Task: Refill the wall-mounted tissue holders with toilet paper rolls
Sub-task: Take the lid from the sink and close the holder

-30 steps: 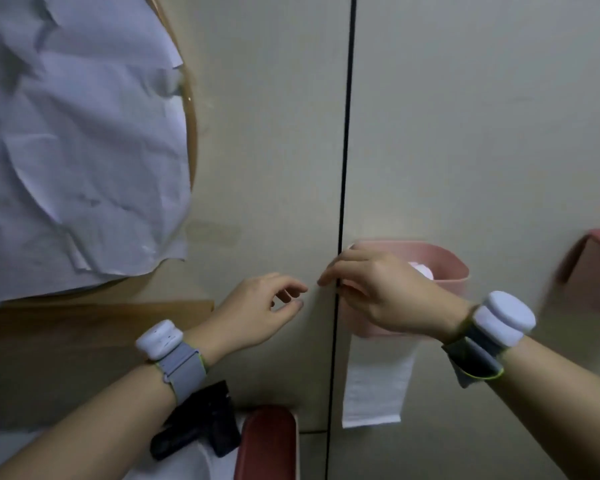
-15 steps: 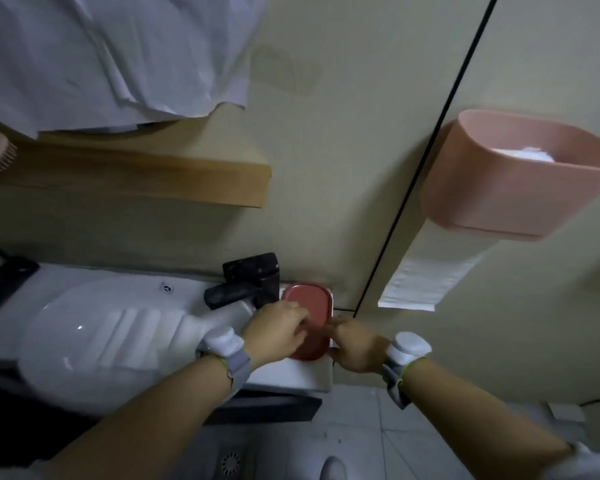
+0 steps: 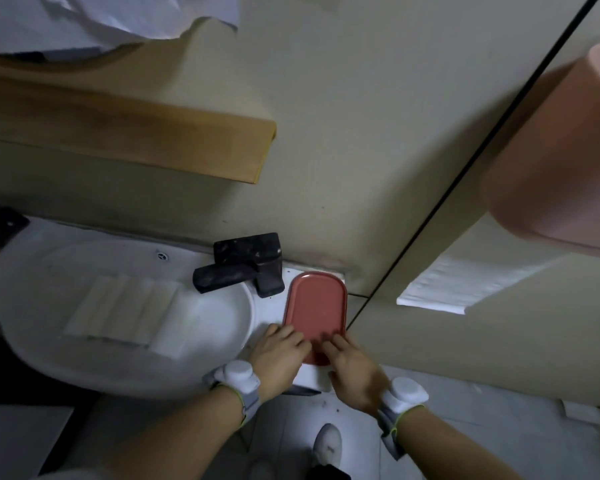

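Observation:
A pink wall-mounted tissue holder [image 3: 555,157] hangs at the right, blurred, with a strip of white toilet paper [image 3: 465,282] trailing from its underside. Below it, a flat red lid [image 3: 314,311] lies on the white sink ledge beside the tap. My left hand [image 3: 278,358] and my right hand [image 3: 352,368] both rest their fingers on the lid's near end, one at each side. Whether the fingers grip its edge or only touch it is unclear.
A white basin [image 3: 136,323] with a ribbed washboard fills the lower left, with a black tap [image 3: 243,268] at its back. A wooden shelf [image 3: 125,133] juts from the beige wall above. Crumpled white paper [image 3: 111,19] hangs at the top left. My shoe [image 3: 328,445] stands on the tiled floor.
My gaze has dropped from the holder to the sink. Both hands left the holder's rim and went down to the red lid, where they now rest.

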Available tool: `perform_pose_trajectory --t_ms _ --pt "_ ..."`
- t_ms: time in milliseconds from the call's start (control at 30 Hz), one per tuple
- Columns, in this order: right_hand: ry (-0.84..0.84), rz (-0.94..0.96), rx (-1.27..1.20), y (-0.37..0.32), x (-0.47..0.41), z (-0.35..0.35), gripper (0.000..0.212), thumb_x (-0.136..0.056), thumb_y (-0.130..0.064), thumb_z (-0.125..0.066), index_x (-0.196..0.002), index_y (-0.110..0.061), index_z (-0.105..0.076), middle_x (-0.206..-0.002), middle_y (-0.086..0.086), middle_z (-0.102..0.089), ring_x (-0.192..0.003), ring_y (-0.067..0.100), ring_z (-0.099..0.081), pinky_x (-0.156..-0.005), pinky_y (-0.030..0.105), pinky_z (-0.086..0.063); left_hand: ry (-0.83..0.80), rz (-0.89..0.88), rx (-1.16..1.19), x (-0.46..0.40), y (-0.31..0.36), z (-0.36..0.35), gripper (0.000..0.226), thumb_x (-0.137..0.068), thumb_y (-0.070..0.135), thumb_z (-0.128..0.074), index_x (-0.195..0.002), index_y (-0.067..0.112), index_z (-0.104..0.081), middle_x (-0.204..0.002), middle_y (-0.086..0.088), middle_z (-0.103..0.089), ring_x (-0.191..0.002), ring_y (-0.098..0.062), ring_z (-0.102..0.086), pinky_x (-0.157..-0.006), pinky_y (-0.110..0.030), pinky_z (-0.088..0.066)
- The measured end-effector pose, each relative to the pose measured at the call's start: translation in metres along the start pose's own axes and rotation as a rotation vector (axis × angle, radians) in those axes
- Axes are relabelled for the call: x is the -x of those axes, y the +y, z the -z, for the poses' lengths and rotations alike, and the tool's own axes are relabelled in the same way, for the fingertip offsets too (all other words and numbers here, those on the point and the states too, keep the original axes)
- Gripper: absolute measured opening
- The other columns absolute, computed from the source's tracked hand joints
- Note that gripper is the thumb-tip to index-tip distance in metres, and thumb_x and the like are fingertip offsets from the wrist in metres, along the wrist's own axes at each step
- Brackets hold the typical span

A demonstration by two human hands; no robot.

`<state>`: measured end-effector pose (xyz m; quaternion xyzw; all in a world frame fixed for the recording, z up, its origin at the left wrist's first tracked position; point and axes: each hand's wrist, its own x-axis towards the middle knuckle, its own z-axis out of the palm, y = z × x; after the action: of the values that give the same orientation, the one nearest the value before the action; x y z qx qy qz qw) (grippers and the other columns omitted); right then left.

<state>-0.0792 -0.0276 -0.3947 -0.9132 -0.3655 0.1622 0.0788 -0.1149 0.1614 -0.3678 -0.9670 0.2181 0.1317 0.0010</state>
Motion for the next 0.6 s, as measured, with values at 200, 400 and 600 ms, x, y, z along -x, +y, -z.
perform_pose_trajectory --t_ms 200,400,600 --pt "0.010 0.036 0.077 0.003 0.001 0.003 0.032 -0.078 -0.010 -0.051 -0.110 -0.011 -0.055 -0.109 0.010 -0.053 -0.101 0.031 -0.047 -0.090 0.041 -0.043 0.144 -0.077 -0.029 0.000 -0.002 -0.005 0.020 -0.061 0.031 -0.081 -0.067 0.027 -0.062 -0.071 0.011 -0.058 -0.071 -0.013 -0.059 -0.065 -0.025 -0.050" --pt "0.227 0.125 -0.020 0.004 -0.009 0.065 0.008 -0.085 -0.016 -0.060 -0.090 -0.015 -0.054 -0.094 0.007 -0.056 -0.088 0.029 -0.051 -0.075 0.039 -0.045 0.404 0.005 0.133 0.010 -0.014 0.027 0.009 -0.085 0.031 -0.063 -0.085 0.022 -0.060 -0.082 0.005 -0.057 -0.080 -0.020 -0.057 -0.073 -0.033 -0.042" --pt "0.451 0.108 -0.155 -0.030 -0.002 0.162 0.007 -0.092 -0.021 -0.059 -0.098 -0.019 -0.057 -0.094 -0.001 -0.058 -0.089 0.020 -0.052 -0.075 0.035 -0.045 0.633 0.002 0.535 0.023 -0.034 0.117 0.016 -0.092 0.019 -0.064 -0.107 0.015 -0.067 -0.096 -0.001 -0.062 -0.093 -0.020 -0.058 -0.082 -0.035 -0.047"
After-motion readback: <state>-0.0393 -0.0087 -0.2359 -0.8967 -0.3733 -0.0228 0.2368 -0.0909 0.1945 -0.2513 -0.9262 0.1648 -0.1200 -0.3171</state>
